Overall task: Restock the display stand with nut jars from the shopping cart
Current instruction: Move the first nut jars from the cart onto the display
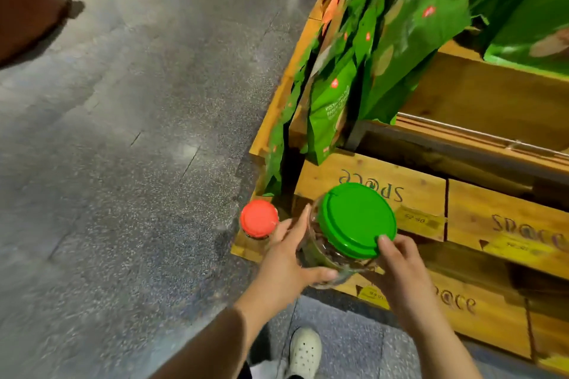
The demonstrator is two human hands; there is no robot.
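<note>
Holding a green-lidded nut jar [348,231] in both hands, in the air in front of the wooden display stand [462,203], just off the stand's lower-left corner. Left hand [289,258] wraps the clear body from the left, thumb under, fingers curled round the side; right hand [400,268] grips the right side with a fingertip on the lid rim. Both clamped on the jar, so neither is nearer. Jar axis is near upright, top tipped slightly toward the camera. Red-lidded jar [259,219] stands on the stand's lowest corner ledge, just left of the held jar, close to the left hand's fingers; can't tell if they touch. My read: the slot is beside the red-lidded jar or on a tier up and right of it. Green snack bags [326,111] hang above that corner. Shopping cart not in view.
</note>
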